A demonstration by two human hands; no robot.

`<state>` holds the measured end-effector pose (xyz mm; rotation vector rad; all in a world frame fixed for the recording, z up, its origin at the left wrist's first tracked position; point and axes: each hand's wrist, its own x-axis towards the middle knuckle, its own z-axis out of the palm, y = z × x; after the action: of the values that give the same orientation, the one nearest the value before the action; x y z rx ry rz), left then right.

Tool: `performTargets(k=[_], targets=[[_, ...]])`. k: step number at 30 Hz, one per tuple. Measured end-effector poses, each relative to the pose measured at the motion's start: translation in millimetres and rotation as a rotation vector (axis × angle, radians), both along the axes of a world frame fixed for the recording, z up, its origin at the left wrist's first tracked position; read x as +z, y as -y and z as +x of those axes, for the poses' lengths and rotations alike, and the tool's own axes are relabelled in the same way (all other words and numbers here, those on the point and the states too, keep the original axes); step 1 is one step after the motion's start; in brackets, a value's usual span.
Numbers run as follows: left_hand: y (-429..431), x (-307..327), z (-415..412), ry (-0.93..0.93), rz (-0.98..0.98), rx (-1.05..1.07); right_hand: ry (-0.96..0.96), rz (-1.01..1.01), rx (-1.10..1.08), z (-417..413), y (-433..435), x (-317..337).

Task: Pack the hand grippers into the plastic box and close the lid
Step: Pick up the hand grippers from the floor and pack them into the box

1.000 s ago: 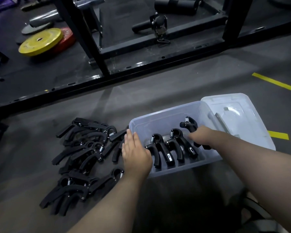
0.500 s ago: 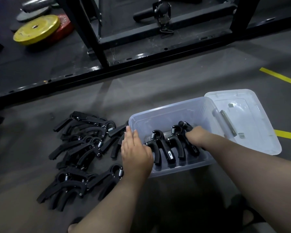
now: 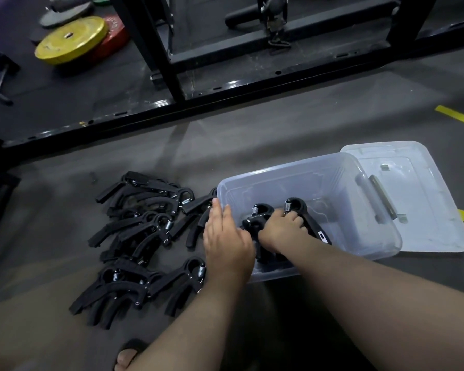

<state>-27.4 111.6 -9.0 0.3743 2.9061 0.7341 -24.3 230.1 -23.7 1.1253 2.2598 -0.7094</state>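
The clear plastic box (image 3: 292, 168) stands open on the grey floor, and its lid (image 3: 429, 210) lies flat against its right side. Inside the box, black hand grippers (image 3: 295, 205) stand side by side near the left end. My right hand (image 3: 281, 228) reaches into the box with its fingers curled over one of them. My left hand (image 3: 225, 245) lies flat on the box's near left rim, fingers extended. Several more black hand grippers (image 3: 145, 226) lie in a loose pile on the floor just left of the box.
A black rack frame (image 3: 172, 62) runs across the floor behind the box. A yellow weight plate (image 3: 70, 38) lies on a red plate (image 3: 114, 36) at the far left. Yellow tape (image 3: 458, 117) marks the floor on the right. A sandalled foot (image 3: 127, 356) shows at the bottom.
My right hand has moved left inside the box, bringing a hand gripper up against the two standing there. My left hand has stayed on the rim.
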Motion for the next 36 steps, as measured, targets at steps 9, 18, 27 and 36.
performTargets(k=[9, 18, 27, 36], targets=[[0, -3, -2, -0.010, 0.019, 0.009, 0.012, 0.010, 0.039, -1, 0, -15], [-2, 0, -1, -0.002, 0.028, 0.023, 0.027, 0.028, 0.184, 3, -4, -16], [-2, 1, 0, 0.014, 0.037, 0.032, -0.040, 0.007, 0.182, 3, -9, -21], [-2, 1, 0, 0.023, 0.038, 0.027, 0.001, 0.033, 0.184, 7, -5, -28]])
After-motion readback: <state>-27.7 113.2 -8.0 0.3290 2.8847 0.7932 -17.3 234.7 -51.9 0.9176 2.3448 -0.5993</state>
